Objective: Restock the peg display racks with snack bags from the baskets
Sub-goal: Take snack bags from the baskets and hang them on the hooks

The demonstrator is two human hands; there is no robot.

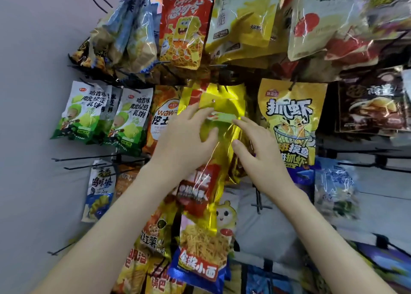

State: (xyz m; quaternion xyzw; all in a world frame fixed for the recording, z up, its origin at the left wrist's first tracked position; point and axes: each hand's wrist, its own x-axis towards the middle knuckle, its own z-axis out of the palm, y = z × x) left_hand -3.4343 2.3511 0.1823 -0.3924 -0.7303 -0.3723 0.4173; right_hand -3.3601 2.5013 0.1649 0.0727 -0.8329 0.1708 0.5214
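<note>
On the head camera I have the long gold foil snack bag (222,103) with a red label held up at the middle of the black wire rack (84,159), its hang hole (213,100) just below a black peg (219,66). The left hand (189,135) lies spread on the bag's upper face, fingers fairly straight and pressing, while the right hand (260,146) pinches the foil's right edge between thumb and fingers. My worry is that slick foil: if the hole misses the peg tip and the pinch eases, the bag slides down onto the packs below, or a sideways nudge unhooks the yellow shrimp-print bag (289,120) just beside it.
</note>
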